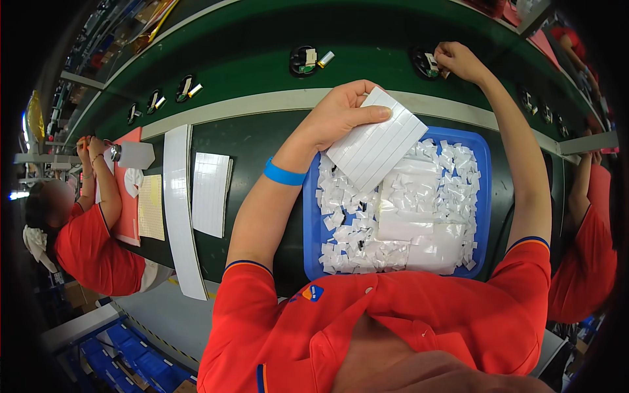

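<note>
My left hand [347, 112] grips a white sheet of peel-off pads [378, 141], marked into strips, thumb on top. It holds the sheet tilted above the left part of a blue tray [485, 196]. My right hand [460, 61] reaches far forward over the green belt. Its fingertips are pinched together at the right edge of a black round housing [419, 63] with a small board and a pale part inside. A small brownish end shows under these fingers; what they hold is mostly hidden.
Small white backing pieces [341, 242] and larger sheets [406, 226] fill the tray. More black housings, one beside a loose battery [325, 59], line the green belt [249, 65]. White sheets [210, 193] and a long white board [186, 209] lie left. Co-workers [98, 242] stand at both sides.
</note>
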Demonstrator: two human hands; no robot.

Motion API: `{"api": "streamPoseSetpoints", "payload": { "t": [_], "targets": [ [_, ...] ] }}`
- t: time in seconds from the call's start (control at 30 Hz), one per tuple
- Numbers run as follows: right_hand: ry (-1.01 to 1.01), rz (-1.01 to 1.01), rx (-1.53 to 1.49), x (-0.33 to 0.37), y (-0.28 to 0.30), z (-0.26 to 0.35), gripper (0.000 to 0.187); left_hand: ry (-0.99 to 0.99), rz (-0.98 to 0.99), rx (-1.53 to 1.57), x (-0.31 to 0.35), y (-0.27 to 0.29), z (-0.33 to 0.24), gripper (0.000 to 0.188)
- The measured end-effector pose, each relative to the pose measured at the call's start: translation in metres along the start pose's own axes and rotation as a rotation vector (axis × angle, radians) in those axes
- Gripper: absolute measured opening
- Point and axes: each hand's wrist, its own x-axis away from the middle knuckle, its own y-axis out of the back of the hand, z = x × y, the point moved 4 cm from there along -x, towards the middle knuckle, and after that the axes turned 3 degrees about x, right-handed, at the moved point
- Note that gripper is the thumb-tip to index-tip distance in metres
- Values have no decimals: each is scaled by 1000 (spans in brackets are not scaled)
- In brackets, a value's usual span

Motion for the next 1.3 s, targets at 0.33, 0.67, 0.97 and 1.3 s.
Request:
{"api": "streamPoseSetpoints", "payload": {
  "t": [0.33,0.67,0.97,1.3],
  "targets": [
    [135,-92,210,12,3,3,20,13,1,-4,-1,1,-3,23],
    [-288,-203,-132,26,17,-10,15,6,-8,15,1,2,1,27],
    [-30,299,-256,145,-24,116,14,-147,-125,54,3,6,-10,27],
    [178,-64,-634,143,-36,154,19,-446,-143,-71,12,-23,-35,25]
  ]
}}
